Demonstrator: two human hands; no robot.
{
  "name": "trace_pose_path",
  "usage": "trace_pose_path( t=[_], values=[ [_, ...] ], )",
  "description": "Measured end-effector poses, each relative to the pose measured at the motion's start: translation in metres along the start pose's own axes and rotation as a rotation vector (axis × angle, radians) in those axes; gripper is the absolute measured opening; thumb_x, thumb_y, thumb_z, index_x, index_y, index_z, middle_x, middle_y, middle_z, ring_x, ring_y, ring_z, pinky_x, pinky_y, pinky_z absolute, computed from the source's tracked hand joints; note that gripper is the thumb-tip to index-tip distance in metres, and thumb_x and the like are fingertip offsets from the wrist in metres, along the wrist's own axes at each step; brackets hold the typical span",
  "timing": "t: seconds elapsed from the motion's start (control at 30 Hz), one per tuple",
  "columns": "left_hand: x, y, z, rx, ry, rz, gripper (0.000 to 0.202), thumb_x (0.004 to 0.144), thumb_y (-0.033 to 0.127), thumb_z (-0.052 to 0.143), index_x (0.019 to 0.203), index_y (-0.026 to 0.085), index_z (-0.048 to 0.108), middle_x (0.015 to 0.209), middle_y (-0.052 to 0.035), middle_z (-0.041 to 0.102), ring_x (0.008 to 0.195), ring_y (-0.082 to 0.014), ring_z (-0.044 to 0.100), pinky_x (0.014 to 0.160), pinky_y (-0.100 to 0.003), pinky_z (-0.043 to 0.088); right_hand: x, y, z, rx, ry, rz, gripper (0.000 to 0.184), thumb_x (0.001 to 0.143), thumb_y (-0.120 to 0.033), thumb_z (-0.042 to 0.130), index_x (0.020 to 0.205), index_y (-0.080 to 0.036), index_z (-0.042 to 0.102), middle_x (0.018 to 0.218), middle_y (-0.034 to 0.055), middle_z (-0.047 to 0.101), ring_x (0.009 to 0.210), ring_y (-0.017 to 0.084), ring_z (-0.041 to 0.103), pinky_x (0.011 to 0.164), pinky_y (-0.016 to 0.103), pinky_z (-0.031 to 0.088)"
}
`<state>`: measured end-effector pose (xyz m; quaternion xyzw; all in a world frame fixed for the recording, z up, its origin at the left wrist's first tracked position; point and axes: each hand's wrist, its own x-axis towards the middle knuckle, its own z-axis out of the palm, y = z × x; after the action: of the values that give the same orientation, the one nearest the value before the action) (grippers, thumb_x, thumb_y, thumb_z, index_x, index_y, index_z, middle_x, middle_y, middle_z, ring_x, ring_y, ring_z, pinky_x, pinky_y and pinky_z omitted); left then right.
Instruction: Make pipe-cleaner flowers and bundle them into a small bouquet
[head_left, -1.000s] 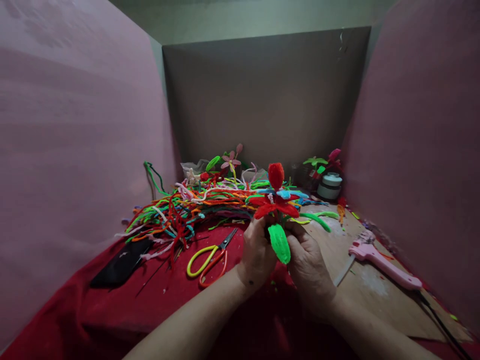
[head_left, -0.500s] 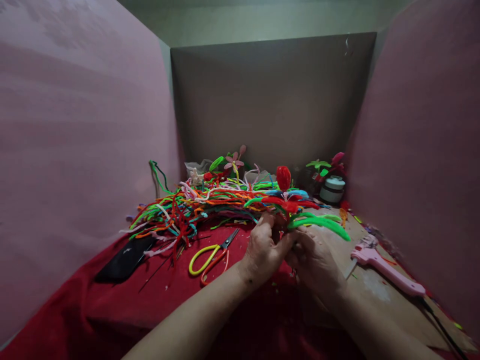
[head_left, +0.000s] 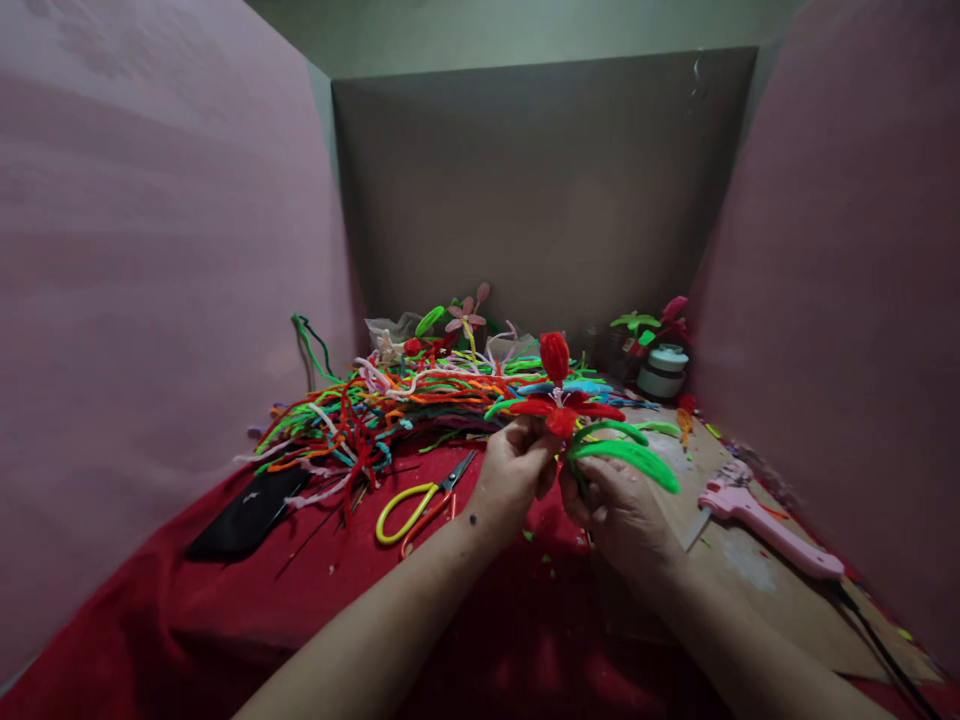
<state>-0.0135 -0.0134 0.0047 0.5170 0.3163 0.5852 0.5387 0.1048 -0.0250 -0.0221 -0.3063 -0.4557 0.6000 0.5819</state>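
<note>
A pipe-cleaner flower (head_left: 561,418) with red petals, a red bud on top and long green leaves is held upright over the table. My left hand (head_left: 511,475) pinches it just under the red petals. Lower down, my right hand (head_left: 616,505) has its fingers closed round the stem below the green leaves. Most of the stem is hidden by my fingers. Scissors (head_left: 409,515) with one yellow and one orange handle lie to the left of my left hand.
A heap of coloured pipe cleaners (head_left: 390,400) spreads behind my hands. A black phone-like object (head_left: 244,515) lies left. On the right, a pink glue gun (head_left: 776,530) rests on a board (head_left: 720,590). A lidded jar (head_left: 663,372) stands at the back right, beside finished-looking flowers.
My hands have moved slightly apart, and the red petals and green leaves show more fully. The flower has shifted a little left in view. The view itself has shifted slightly.
</note>
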Motion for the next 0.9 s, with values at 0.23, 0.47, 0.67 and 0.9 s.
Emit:
trace_pose_path(
  t=[0.23, 0.47, 0.67, 0.9],
  values=[
    [-0.004, 0.004, 0.002, -0.062, 0.016, 0.047, 0.026, 0.069, 0.033, 0.069, 0.083, 0.015, 0.057, 0.058, 0.0048, 0.053, 0.047, -0.0062, 0.044, 0.047, -0.019, 0.036, -0.001, 0.0, -0.001, -0.077, 0.071, -0.076, 0.016, 0.073, -0.036, 0.065, 0.073, -0.021, 0.059, 0.056, -0.0035, 0.049, 0.047, 0.01, 0.039, 0.045, 0.024, 0.032],
    [-0.002, 0.002, 0.005, -0.012, 0.139, 0.154, 0.031, 0.06, 0.031, 0.076, 0.082, 0.013, 0.063, 0.073, -0.0006, 0.065, 0.066, -0.0122, 0.056, 0.064, -0.023, 0.045, -0.006, 0.004, 0.0, -0.205, 0.072, -0.092, 0.024, 0.079, -0.039, 0.06, 0.068, -0.019, 0.054, 0.056, -0.0048, 0.046, 0.049, 0.009, 0.038, 0.047, 0.022, 0.029],
    [-0.008, -0.001, 0.005, 0.1, 0.128, 0.27, 0.016, 0.068, 0.025, 0.069, 0.075, 0.013, 0.061, 0.068, 0.0, 0.062, 0.062, -0.011, 0.053, 0.064, -0.023, 0.044, -0.003, 0.004, 0.009, -0.029, 0.091, -0.136, 0.018, 0.071, -0.036, 0.067, 0.073, -0.02, 0.061, 0.064, -0.0024, 0.058, 0.058, 0.012, 0.048, 0.06, 0.024, 0.041],
    [-0.016, -0.001, 0.003, 0.11, 0.05, 0.325, 0.007, 0.067, 0.018, 0.068, 0.071, 0.015, 0.063, 0.071, 0.0, 0.062, 0.063, -0.0109, 0.051, 0.061, -0.022, 0.044, -0.007, -0.011, 0.018, 0.16, 0.12, -0.029, 0.023, 0.066, -0.032, 0.071, 0.063, -0.019, 0.052, 0.044, -0.009, 0.039, 0.037, 0.005, 0.025, 0.038, 0.02, 0.022]
  ],
)
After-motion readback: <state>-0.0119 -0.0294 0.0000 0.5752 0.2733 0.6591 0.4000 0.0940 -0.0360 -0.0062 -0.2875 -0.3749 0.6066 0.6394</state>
